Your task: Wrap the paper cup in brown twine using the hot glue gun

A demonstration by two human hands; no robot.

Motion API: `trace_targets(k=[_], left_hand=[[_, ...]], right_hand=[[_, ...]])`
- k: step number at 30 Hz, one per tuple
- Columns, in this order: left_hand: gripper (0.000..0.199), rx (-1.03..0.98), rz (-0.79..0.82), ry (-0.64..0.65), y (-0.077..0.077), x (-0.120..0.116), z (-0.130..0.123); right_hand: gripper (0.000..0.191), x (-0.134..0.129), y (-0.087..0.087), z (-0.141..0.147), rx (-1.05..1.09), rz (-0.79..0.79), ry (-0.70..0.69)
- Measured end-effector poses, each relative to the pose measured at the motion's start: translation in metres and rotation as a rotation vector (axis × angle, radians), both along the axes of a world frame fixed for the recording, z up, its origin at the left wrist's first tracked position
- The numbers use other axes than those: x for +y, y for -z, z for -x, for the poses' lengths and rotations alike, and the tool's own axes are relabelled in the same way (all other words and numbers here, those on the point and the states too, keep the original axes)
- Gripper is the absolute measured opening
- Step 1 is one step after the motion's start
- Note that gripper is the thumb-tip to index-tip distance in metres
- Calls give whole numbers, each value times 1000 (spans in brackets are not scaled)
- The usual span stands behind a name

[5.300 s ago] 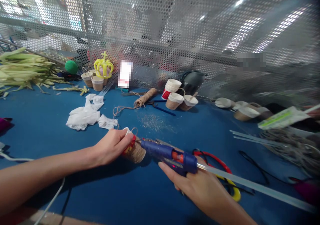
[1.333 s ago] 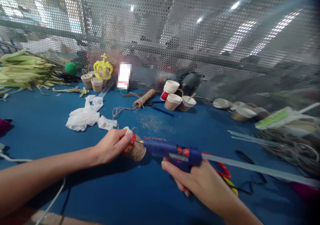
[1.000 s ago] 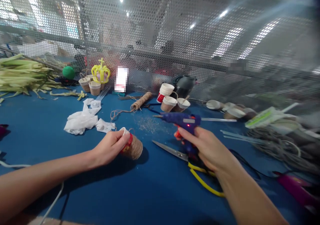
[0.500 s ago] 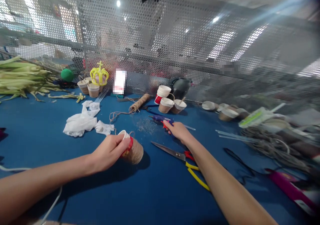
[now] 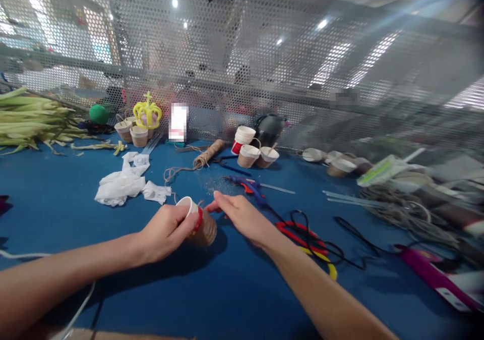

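a blue table (image 5: pixel 227 299), seen over a worker's two bare arms. the left hand (image 5: pixel 168 231) pinches a small twine-wrapped cup (image 5: pixel 206 229) between thumb and fingers at its white rim; a red band circles the cup below that rim. the cup is tilted, mouth toward the upper left, at the middle of the near table; i cannot tell whether it touches the surface. the right hand (image 5: pixel 240 216) is at the cup's other side, thumb lifted apart from the fingers; whether its fingertips touch the twine i cannot tell. just beyond lies a blue glue gun (image 5: pixel 257 192), a clear stick poking from its back. near the right forearm, a black cord (image 5: pixel 335 246) loops over red and yellow handles (image 5: pixel 330 268). farther back sit a roll of twine (image 5: pixel 209 153) and crumpled white paper (image 5: pixel 119 184).
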State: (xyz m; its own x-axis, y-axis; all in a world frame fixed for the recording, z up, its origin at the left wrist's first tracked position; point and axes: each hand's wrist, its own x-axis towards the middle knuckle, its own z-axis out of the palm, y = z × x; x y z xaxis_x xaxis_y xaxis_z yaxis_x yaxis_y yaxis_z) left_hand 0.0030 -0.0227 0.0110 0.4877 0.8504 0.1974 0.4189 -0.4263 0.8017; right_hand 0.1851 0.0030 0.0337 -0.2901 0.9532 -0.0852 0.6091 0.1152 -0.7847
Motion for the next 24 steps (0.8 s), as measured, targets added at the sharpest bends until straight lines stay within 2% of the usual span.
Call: trace_targets(k=[3, 6, 10, 13, 19, 24], left_hand=[[33, 42, -56, 23, -1, -2, 0], [32, 85, -94, 75, -1, -5, 0], [33, 111, -107, 181, -1, -9, -1], [35, 116, -91, 200, -1, -10, -2], [33, 60, -1, 205, -6, -9, -2], [37, -98, 307, 137, -5, -3, -2]], right_hand=[[59, -4, 7, 6, 134, 83, -59], [60, -4, 12, 9, 393, 267, -120], [49, -6, 15, 13, 657, 414, -84], [36, -7, 16, 15, 794, 474, -50], [12, -13, 9, 17, 903, 422, -29], [9, -17, 2, 13, 861, 294, 32]])
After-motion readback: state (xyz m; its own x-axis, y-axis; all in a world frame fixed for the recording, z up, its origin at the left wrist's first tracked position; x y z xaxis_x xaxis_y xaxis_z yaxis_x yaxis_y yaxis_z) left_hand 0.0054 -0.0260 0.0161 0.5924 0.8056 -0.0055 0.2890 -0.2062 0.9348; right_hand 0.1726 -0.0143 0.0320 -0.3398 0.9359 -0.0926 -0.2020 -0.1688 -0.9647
